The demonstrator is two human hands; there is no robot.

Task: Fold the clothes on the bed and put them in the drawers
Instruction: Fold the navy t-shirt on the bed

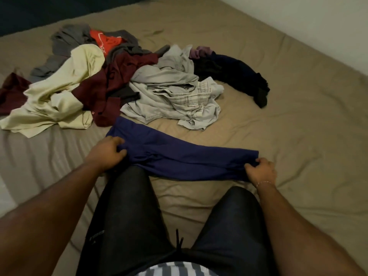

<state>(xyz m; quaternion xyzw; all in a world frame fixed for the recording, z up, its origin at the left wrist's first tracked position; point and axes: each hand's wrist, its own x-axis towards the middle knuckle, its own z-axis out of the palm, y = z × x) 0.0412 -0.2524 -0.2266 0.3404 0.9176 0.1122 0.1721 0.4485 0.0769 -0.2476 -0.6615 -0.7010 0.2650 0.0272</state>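
Surroundings: a loose heap of unfolded clothes lies across the bed (298, 116), beyond the hands. From the left: a maroon piece (12, 92), a cream garment (59, 96), a second maroon garment (111, 90), grey items (65, 40) at the back with an orange-red piece (105, 41) among them, a pale grey garment (175, 92) in the middle, and dark navy clothing (235, 76) at the right with a small purple bit (199, 51) beside it. The heap lies just beyond the blue garment (189, 156); the pale grey garment nearly meets its far edge. The person's legs in dark shorts (129, 216) occupy the near foreground.

Task item: the blue garment lies on the tan sheet directly ahead of the knees, stretched sideways between both hands, fairly flat with a few creases near the left end.

Grip: left hand (108, 153) has fingers curled, bunching the left end of the cloth. Right hand (261, 170) pinches the right end between thumb and curled fingers.

Writing: white marks on the orange-red piece and a small logo on the shorts, neither legible.
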